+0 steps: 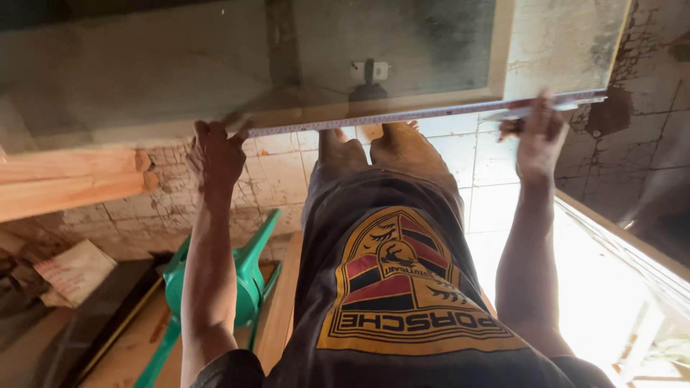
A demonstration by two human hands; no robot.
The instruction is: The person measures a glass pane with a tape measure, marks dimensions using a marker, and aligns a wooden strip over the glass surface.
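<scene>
A tape measure (402,115) is stretched along the near edge of a wood-framed glass panel (180,72) lying in front of me. My left hand (215,154) pinches one end of the tape against the frame's edge. My right hand (539,136) presses the other end down near the panel's right corner. Between my arms I see my dark printed shirt (392,287), with my bare feet (374,140) just below the tape. A small white fitting (369,70) shows through the glass.
Wooden planks (72,179) lie at the left. A green plastic stool (244,280) stands by my left leg, beside a paper sack (72,269). A pale wooden frame (625,244) runs along the right. The floor is cracked, stained tile (647,144).
</scene>
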